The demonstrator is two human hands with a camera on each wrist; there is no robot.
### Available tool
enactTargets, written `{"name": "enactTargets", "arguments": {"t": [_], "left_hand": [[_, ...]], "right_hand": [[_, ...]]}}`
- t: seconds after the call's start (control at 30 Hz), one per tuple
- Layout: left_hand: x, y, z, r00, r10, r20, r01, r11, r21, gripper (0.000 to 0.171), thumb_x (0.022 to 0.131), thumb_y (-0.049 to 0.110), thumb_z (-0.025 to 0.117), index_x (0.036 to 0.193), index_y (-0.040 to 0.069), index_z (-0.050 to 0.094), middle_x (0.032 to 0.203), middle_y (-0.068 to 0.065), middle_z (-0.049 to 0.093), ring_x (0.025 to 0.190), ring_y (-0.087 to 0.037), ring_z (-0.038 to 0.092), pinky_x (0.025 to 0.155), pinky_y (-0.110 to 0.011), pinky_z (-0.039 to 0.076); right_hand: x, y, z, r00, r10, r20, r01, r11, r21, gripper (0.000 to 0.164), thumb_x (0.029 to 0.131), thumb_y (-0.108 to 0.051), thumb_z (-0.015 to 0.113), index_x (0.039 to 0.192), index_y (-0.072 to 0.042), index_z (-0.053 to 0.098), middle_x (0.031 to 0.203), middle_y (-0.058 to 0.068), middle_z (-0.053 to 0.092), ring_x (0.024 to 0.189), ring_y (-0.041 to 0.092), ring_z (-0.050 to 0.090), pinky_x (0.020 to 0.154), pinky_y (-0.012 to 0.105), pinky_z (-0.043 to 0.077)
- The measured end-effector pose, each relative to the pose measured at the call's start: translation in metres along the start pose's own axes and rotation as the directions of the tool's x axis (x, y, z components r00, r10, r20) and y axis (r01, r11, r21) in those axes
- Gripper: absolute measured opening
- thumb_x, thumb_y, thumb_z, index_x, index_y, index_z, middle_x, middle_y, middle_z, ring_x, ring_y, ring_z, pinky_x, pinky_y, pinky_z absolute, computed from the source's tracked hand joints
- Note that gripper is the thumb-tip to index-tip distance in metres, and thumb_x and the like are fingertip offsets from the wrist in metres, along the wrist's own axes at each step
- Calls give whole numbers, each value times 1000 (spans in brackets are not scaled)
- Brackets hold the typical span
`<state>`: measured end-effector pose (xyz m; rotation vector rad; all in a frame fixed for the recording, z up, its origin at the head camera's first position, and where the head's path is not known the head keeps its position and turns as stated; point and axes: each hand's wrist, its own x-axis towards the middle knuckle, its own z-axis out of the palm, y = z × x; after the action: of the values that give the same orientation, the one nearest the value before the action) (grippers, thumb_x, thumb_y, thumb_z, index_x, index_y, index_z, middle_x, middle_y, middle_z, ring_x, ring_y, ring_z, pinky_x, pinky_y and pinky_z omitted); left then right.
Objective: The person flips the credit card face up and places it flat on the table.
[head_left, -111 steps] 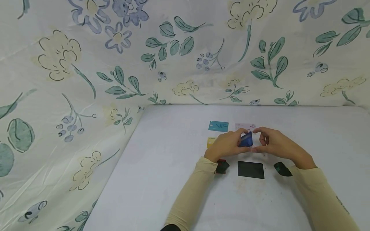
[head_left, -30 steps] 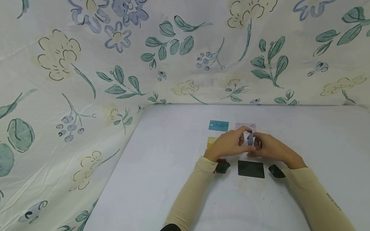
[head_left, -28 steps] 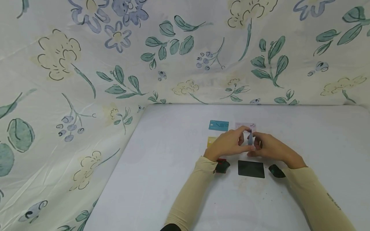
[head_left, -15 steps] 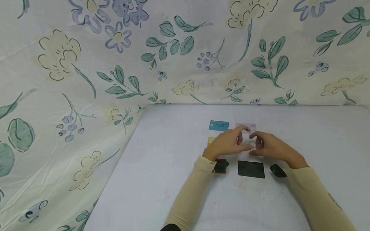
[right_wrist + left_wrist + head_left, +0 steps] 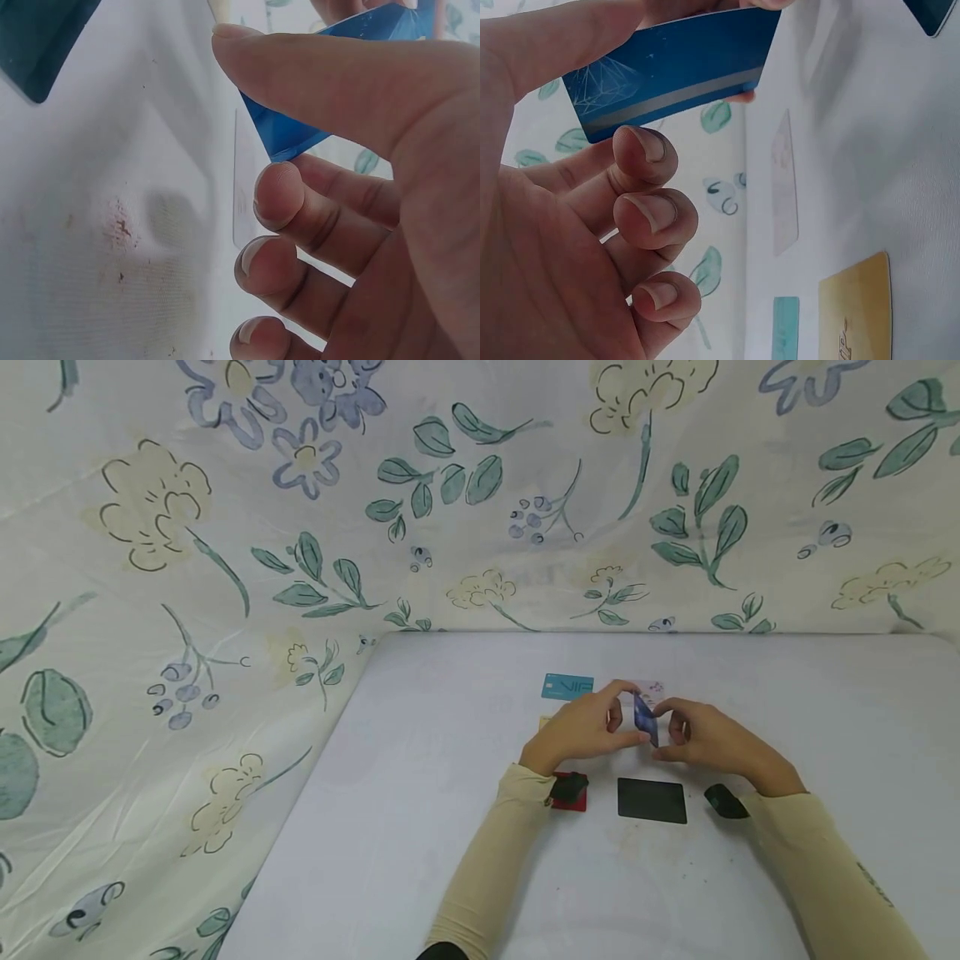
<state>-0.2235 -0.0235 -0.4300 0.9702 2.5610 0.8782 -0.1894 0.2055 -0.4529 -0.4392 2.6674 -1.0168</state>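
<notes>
A blue card (image 5: 645, 720) with a grey stripe stands tilted between both hands, above the table. My left hand (image 5: 579, 728) pinches it, with the thumb on one edge and a fingertip on the opposite one, as the left wrist view shows on the card's striped face (image 5: 682, 64). My right hand (image 5: 708, 739) holds the other end; in the right wrist view its thumb crosses in front of the card (image 5: 281, 131), and a fingertip meets the lower corner. Behind the hands lies a pale pink card (image 5: 651, 690), partly covered.
A black card (image 5: 651, 800) lies on the white table (image 5: 390, 827) nearer the body. A red card (image 5: 576, 804) sits partly under the left wrist's camera. Farther back are a teal VIP card (image 5: 564, 686) and a yellow card (image 5: 859, 311). Floral cloth (image 5: 420, 585) hangs behind.
The blue card has turned between the fingers, from nearly edge-on to showing a blue face again. The left hand has shifted slightly left, the right hand slightly right.
</notes>
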Motion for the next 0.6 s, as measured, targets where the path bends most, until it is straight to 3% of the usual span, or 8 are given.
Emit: {"name": "enactTargets", "arguments": {"t": [0.27, 0.6], "left_hand": [[0, -4, -1, 1000, 6, -14, -6, 1000, -5, 65, 94, 42, 75, 147, 17, 46, 81, 4, 56, 63, -7, 48, 55, -18, 36], [-2, -5, -5, 1000, -30, 7, 30, 1000, -3, 65, 94, 42, 74, 147, 17, 45, 82, 2, 55, 64, -8, 48, 55, -19, 36]], "right_hand": [[0, 2, -3, 1000, -1, 2, 1, 1000, -2, 68, 84, -28, 86, 135, 4, 55, 85, 4, 55, 73, 16, 51, 59, 26, 42], [1, 8, -5, 1000, 13, 2, -13, 1000, -1, 66, 84, -27, 86, 134, 3, 55, 84, 5, 55, 72, 17, 53, 58, 26, 45]]}}
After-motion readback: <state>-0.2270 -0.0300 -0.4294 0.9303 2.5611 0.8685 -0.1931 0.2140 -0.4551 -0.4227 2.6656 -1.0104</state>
